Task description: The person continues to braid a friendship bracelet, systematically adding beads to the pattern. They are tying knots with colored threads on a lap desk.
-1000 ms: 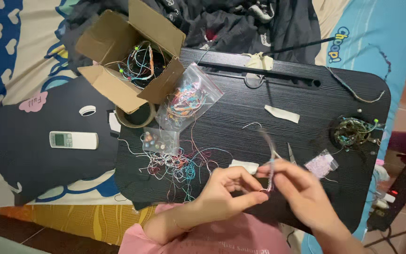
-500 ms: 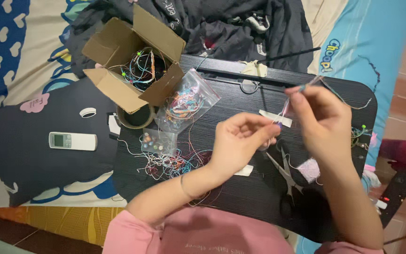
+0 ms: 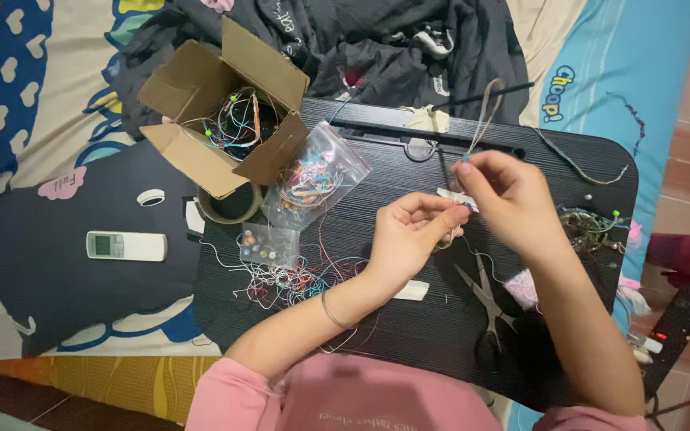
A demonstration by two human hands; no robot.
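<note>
Box [image 3: 201, 120] – thread tangle [image 3: 233, 120], bag [image 3: 321, 172] – threads

Open brown cardboard box [image 3: 225, 104] of tangled wires beside clear plastic bag [image 3: 317, 179] of coloured threads; white remote control [image 3: 126, 246] on dark cushion; metal scissors [image 3: 485, 299] on black lap table [image 3: 409, 327].

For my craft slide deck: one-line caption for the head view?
Both hands, left hand and right hand, pinch thin threads above a black lap desk.
</note>
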